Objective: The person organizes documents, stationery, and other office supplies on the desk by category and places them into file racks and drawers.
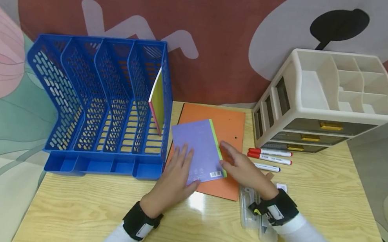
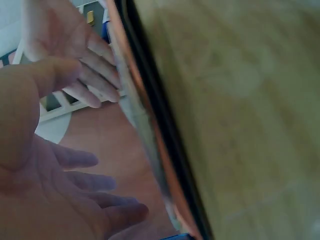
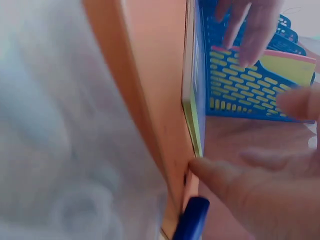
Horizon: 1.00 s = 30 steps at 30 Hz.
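Observation:
A purple notebook (image 1: 196,149) with a green spine and a barcode lies tilted on a larger orange notebook (image 1: 232,129) on the table. My left hand (image 1: 173,178) reaches over its lower left edge with fingers extended. At the green spine, the fingers of my right hand (image 1: 245,171) are spread; in the right wrist view a fingertip of the right hand (image 3: 250,190) meets the notebook's edge (image 3: 192,120). The left wrist view shows the left hand (image 2: 65,185) with straight, spread fingers. Whether the left fingers press on the cover cannot be told.
A blue file rack (image 1: 108,124) stands at left, with a yellow and pink notebook (image 1: 158,105) leaning in its rightmost slot. At right are a white drawer organizer (image 1: 323,103), red markers (image 1: 275,159), a blue marker (image 1: 268,167) and clear cases (image 1: 249,215) under the right wrist.

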Available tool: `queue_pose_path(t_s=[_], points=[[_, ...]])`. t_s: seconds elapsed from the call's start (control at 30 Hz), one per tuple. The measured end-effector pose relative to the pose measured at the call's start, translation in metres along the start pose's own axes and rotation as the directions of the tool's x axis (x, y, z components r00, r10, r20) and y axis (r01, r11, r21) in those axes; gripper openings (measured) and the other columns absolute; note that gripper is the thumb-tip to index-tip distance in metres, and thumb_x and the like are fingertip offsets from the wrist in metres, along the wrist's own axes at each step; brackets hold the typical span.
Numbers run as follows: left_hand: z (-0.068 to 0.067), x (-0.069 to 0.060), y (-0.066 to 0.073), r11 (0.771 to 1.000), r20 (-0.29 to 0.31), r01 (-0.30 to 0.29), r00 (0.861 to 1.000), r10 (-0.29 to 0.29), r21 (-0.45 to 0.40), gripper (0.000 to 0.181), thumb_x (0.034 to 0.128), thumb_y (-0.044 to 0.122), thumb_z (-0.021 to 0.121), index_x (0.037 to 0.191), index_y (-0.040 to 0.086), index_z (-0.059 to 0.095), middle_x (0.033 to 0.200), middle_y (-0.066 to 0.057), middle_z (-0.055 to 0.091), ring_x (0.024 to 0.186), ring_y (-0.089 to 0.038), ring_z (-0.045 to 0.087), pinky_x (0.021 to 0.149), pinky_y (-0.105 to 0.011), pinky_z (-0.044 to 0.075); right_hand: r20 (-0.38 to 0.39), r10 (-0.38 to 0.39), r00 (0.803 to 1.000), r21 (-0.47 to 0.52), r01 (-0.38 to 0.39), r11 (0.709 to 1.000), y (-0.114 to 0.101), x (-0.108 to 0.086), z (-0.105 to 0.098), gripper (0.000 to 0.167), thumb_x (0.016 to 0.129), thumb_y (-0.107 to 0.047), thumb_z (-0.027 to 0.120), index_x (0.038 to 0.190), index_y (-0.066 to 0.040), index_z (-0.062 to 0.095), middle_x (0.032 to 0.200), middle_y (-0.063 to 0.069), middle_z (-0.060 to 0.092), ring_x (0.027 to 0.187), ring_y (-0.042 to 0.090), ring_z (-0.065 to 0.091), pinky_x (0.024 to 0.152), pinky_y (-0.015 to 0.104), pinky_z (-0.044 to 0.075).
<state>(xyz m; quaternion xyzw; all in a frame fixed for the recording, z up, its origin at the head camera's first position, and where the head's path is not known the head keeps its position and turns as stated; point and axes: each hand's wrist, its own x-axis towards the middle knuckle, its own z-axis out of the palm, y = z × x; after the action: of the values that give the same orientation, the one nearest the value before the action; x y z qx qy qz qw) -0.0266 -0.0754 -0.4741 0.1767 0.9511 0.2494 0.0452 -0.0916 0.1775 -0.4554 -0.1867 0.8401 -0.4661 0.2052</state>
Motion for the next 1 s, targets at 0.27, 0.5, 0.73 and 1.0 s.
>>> queue_pose_path(t_s=[0.27,0.5,0.73,1.0], points=[[0.004,0.004,-0.001,1.0,0.092,0.006,0.996,-0.005,-0.003,0.102,0.0922,0.053,0.073,0.163,0.001,0.023,0.172,-0.022,0.012,0.158,-0.049,0.007,0.127,-0.06,0.019,-0.062,0.11,0.992,0.301,-0.086,0.95,0.001,-0.001,0.004,0.057,0.104,-0.005,0.047,0.157,0.009,0.031,0.16,0.028,0.039,0.148,0.045,0.039,0.116,0.056,0.04],[0.003,0.004,-0.004,1.0,0.172,-0.018,0.985,0.014,0.025,0.101,0.0893,0.05,0.077,0.161,-0.001,0.028,0.171,-0.025,0.015,0.157,-0.05,0.008,0.125,-0.059,0.025,0.006,0.187,0.982,0.51,-0.164,0.844,0.0,-0.001,0.002,0.059,0.104,-0.007,0.043,0.158,0.009,0.026,0.164,0.028,0.031,0.151,0.044,0.034,0.119,0.051,0.038],[0.002,0.005,-0.006,0.999,0.194,-0.035,0.981,0.027,0.037,0.093,0.0916,0.045,0.075,0.159,-0.002,0.031,0.17,-0.026,0.017,0.157,-0.05,0.009,0.122,-0.059,0.029,0.037,0.255,0.966,0.725,-0.202,0.658,0.001,0.0,-0.003,0.058,0.103,-0.005,0.036,0.159,0.009,0.023,0.166,0.028,0.025,0.147,0.028,0.044,0.112,0.034,0.049],[-0.001,0.006,-0.008,0.995,0.194,-0.073,0.979,0.058,0.074,0.077,0.0995,0.041,0.068,0.158,0.0,0.038,0.168,-0.027,0.022,0.155,-0.052,0.014,0.118,-0.058,0.036,0.058,0.235,0.97,0.787,-0.189,0.587,0.005,-0.001,-0.01,0.055,0.108,-0.009,0.035,0.158,0.011,0.024,0.164,0.028,0.031,0.132,0.017,0.06,0.104,0.033,0.055]])
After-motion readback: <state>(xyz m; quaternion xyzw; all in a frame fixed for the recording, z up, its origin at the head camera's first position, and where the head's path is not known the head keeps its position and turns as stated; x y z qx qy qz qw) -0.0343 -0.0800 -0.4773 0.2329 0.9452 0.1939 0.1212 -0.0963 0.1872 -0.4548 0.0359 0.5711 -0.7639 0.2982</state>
